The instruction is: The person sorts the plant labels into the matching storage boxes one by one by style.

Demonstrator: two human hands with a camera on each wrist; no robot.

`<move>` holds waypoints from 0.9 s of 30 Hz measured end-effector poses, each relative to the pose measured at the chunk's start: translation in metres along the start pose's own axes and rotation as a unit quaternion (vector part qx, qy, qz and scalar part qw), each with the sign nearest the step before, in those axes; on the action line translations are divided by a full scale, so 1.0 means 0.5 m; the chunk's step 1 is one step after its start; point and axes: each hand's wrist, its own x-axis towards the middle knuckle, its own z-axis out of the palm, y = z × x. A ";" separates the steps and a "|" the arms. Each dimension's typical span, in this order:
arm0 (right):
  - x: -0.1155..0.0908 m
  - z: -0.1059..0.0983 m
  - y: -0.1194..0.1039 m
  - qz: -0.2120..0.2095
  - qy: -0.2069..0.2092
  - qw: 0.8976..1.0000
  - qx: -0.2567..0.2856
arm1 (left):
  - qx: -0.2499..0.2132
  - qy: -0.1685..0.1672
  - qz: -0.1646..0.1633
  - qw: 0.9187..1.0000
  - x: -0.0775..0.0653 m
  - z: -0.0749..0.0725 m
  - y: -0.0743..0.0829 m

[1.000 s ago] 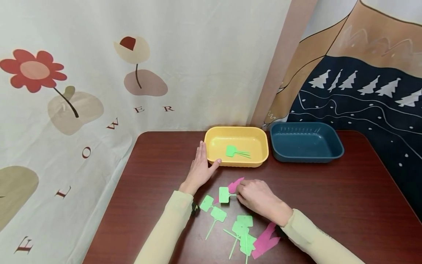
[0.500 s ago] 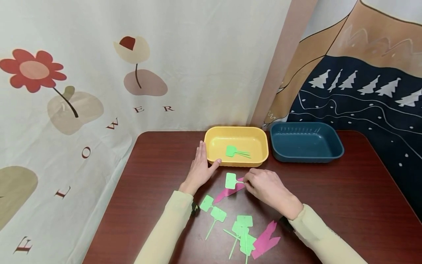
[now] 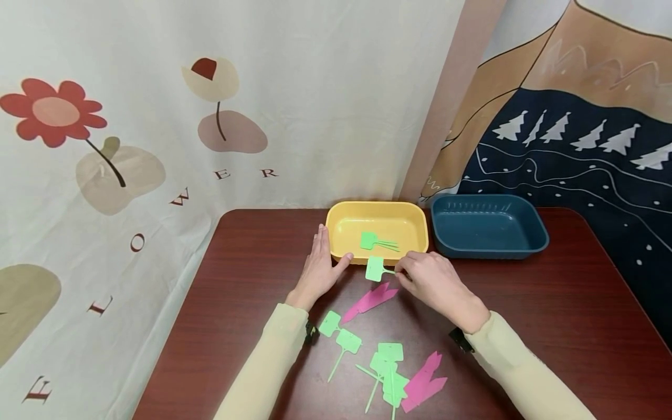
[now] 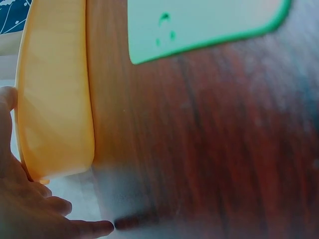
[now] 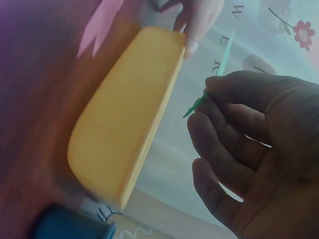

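Note:
My left hand [image 3: 317, 271] rests against the left front corner of a yellow plastic basin [image 3: 377, 206], fingers straight along its side and thumb on the front rim. Between thumb and fingertips my right hand [image 3: 437, 284] pinches the thin stem of a light green plant label [image 3: 375, 269], holding it just in front of that basin. Seen edge-on in the right wrist view, the plant label [image 5: 225, 57] looks like a narrow strip. Its flat head [image 4: 204, 30] fills the top of the left wrist view. Inside the basin lie several stacked green plant labels [image 3: 368, 240].
A dark blue basin [image 3: 488, 254] stands right of the yellow one. Several green plant labels [image 3: 349, 340] lie loose on the brown table [image 3: 252, 262], some overlapping [image 3: 389, 373]. Pink pointed strips [image 3: 370, 302] lie mid-table, with more pink strips [image 3: 422, 385] near the front. Printed curtains [image 3: 336, 116] hang behind.
My right hand has carried the green plant label away from the table middle, up and slightly right to the yellow basin's front, uncovering the pink strips. My left hand has stayed put.

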 end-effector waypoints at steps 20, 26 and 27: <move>0.123 -0.006 0.066 0.040 -0.047 0.998 -0.022 | -0.005 -0.002 -0.009 1.000 -0.001 0.003 -0.004; 0.148 0.016 0.072 0.051 -0.068 0.996 -0.024 | -0.004 0.001 -0.006 1.000 -0.001 0.003 -0.003; 0.152 0.021 0.074 0.051 -0.071 0.996 -0.022 | -0.004 0.002 -0.006 1.000 -0.002 0.002 -0.002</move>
